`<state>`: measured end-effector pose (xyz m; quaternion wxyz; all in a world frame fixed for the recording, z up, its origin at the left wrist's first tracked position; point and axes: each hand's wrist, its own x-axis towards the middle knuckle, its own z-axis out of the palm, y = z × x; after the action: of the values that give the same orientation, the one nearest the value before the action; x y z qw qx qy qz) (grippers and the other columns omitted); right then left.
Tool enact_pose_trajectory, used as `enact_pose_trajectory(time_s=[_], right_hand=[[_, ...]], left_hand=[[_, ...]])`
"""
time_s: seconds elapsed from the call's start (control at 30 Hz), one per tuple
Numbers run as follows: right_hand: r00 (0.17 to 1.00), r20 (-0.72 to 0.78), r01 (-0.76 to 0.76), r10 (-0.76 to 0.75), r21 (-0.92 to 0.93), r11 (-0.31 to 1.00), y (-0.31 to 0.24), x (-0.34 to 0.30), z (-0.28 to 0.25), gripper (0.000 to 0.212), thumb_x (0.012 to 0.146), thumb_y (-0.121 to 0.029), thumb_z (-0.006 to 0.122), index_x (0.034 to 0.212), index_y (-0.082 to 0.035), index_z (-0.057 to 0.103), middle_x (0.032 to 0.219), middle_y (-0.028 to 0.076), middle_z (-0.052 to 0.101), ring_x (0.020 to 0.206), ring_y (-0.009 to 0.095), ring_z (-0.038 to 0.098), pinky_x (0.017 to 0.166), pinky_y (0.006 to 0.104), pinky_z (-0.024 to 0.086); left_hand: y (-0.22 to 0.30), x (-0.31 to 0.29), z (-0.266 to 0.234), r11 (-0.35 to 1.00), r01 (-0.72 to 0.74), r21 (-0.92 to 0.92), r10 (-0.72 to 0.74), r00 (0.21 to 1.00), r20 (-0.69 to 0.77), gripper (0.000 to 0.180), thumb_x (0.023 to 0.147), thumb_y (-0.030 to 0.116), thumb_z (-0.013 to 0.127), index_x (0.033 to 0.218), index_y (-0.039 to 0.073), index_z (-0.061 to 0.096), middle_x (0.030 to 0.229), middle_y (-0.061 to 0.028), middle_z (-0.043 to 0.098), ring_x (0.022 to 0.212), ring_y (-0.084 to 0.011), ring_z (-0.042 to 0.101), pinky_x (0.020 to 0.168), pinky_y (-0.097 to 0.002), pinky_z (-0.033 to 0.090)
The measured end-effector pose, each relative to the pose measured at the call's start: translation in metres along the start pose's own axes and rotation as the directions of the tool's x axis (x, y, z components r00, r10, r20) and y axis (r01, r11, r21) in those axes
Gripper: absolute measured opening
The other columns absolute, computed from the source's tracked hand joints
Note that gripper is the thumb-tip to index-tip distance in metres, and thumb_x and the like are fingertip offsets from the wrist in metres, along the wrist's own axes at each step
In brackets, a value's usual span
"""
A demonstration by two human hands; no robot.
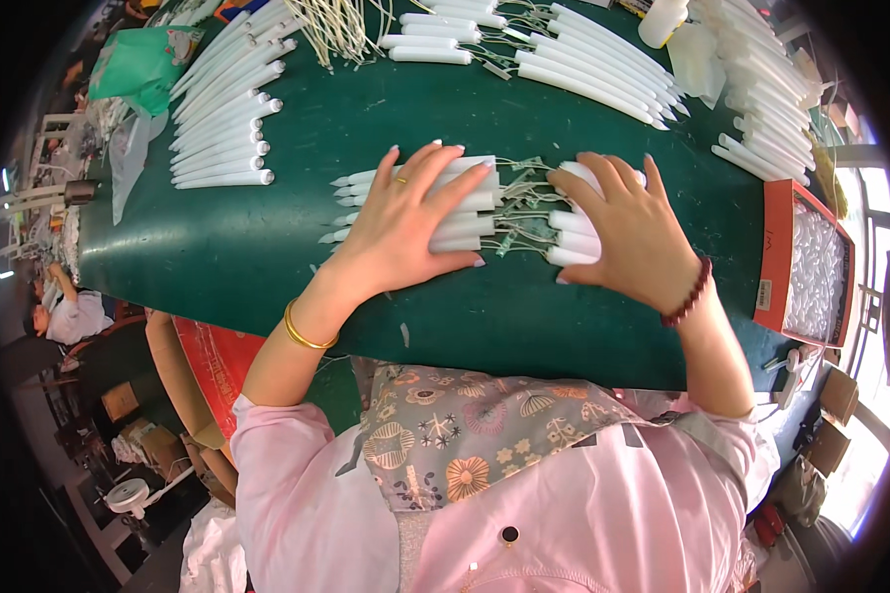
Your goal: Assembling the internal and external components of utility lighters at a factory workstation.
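Observation:
My left hand [396,222] lies palm down with spread fingers across a row of white candle-shaped tubes [465,226], whose pointed tips stick out on its left. Thin wires with small green circuit boards [507,242] run from these tubes to a stack of short white cylinders [576,237]. Over the cylinders rests my right hand [635,222], fingers apart, its thumb by the lowest one. Both hands touch the pieces on the green table [366,119]; the palms hide part of each row.
Finished-looking wired candles [603,84] lie at the far side, near loose cream wires [331,25]. White tubes form a row [222,163] at left and a pile [761,109] at right. A red box [773,252] of clear pieces stands right. Another person [79,316] sits far left.

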<state>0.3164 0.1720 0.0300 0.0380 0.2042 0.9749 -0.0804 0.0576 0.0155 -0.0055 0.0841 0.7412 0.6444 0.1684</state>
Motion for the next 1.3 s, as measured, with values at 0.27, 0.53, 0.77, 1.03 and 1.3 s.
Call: enact_pose_trajectory(time_s=[0.27,0.53,0.77,1.03,1.3], right_hand=[[0.981,-0.162,-0.100,0.110,0.071,0.992,-0.020,-0.039,0.029,0.114,0.071,-0.058,0.085,0.166,-0.018,0.036,0.173,0.009,0.030,0.161,0.031,0.026,0.128,0.0625,0.018],[0.968,-0.208,-0.123,0.138,0.085,0.989,-0.027,-0.031,0.040,0.108,0.077,-0.063,0.080,0.166,-0.020,0.037,0.171,0.010,0.034,0.157,0.031,0.033,0.127,0.0596,0.021],[0.897,-0.440,0.049,0.048,0.207,0.977,0.016,0.003,0.014,0.065,0.095,-0.023,0.075,0.155,-0.014,0.052,0.158,0.016,0.052,0.142,0.038,0.052,0.119,0.0539,0.039],[0.888,-0.454,0.131,-0.073,0.097,0.987,0.062,0.063,0.030,0.027,0.099,-0.020,0.070,0.123,-0.009,0.072,0.117,0.009,0.069,0.112,0.031,0.063,0.099,0.0437,0.050],[0.946,-0.313,0.015,0.081,0.292,0.956,0.036,0.008,0.036,0.030,0.096,-0.020,0.073,0.125,-0.010,0.073,0.119,0.009,0.066,0.115,0.029,0.062,0.101,0.0416,0.048]], left_hand=[[0.027,0.007,0.007,0.981,-0.101,0.163,0.084,0.991,0.107,0.106,0.074,0.064,0.083,0.164,0.029,0.040,0.175,-0.0025,0.026,0.161,-0.0319,0.022,0.124,-0.0719,0.020],[0.011,0.002,0.008,0.980,-0.130,0.153,0.104,0.980,0.168,0.104,0.077,0.061,0.082,0.164,0.021,0.042,0.174,0.0028,0.029,0.162,-0.0299,0.022,0.124,-0.0726,0.018],[0.014,0.023,0.000,0.995,-0.049,0.084,0.049,0.999,-0.005,0.093,0.084,0.057,0.080,0.159,0.013,0.048,0.169,-0.0139,0.036,0.156,-0.0360,0.033,0.121,-0.0670,0.028],[-0.024,0.094,0.005,0.999,0.049,-0.017,-0.051,0.980,-0.194,0.022,0.096,0.017,0.070,0.112,0.003,0.075,0.110,-0.0125,0.068,0.107,-0.0330,0.065,0.094,-0.0454,0.051],[0.044,0.058,0.015,0.764,-0.113,-0.636,-0.158,0.922,-0.354,0.041,0.109,0.020,0.056,0.144,0.000,0.060,0.147,-0.0186,0.058,0.136,-0.0312,0.056,0.115,-0.0412,0.043]])
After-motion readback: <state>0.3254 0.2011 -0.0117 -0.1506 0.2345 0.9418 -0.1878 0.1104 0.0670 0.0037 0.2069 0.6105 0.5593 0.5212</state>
